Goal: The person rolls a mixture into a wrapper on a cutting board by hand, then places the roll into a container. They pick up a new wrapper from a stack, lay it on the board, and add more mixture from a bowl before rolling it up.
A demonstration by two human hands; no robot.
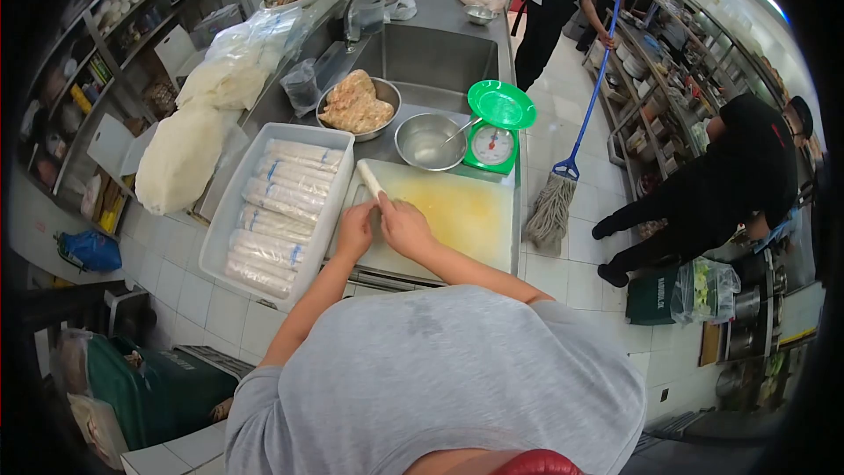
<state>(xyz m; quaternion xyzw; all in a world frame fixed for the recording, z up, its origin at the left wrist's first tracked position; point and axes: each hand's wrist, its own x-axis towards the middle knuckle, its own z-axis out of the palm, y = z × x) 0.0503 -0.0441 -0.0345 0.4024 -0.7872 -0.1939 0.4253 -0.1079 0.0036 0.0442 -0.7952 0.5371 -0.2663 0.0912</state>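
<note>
On the cutting board (448,211), which is wet with a yellowish smear, lies a slim white roll (370,178). Both my hands are at its near end: my left hand (354,232) and my right hand (404,224) have their fingers closed on it, partly hiding that end. To the left, a white plastic tub (341,204) holds several plastic-wrapped rolls (280,215) in a row. Beyond the board stand a metal bowl of pinkish minced filling (356,105) and a smaller metal bowl (429,151) with a spoon in it.
A green kitchen scale (491,146) stands at the board's far right corner, before the sink (431,57). Large pale sheets (189,145) lie left of the tub. In the aisle at right, one person holds a mop (552,209); another person (738,171) bends by the shelves.
</note>
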